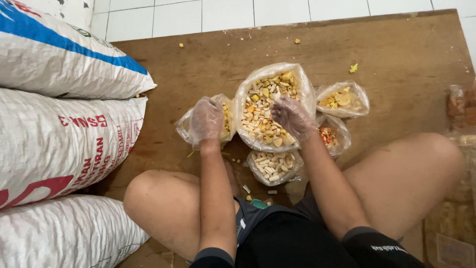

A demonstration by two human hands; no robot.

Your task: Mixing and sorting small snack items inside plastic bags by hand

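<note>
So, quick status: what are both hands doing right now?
Left hand, gloved, resting on small side bag. Right hand, gloved, in big bag of mixed snack pieces. Nothing in the way.

Soft, even light falls from above, bright on the white floor tiles (pixel 228 15). Shadows stay faint. Edges bend slightly, and the right margin blurs.

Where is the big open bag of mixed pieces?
In the head view, the big bag sits mid-board, under the right hand, ringed by smaller bags.
</note>
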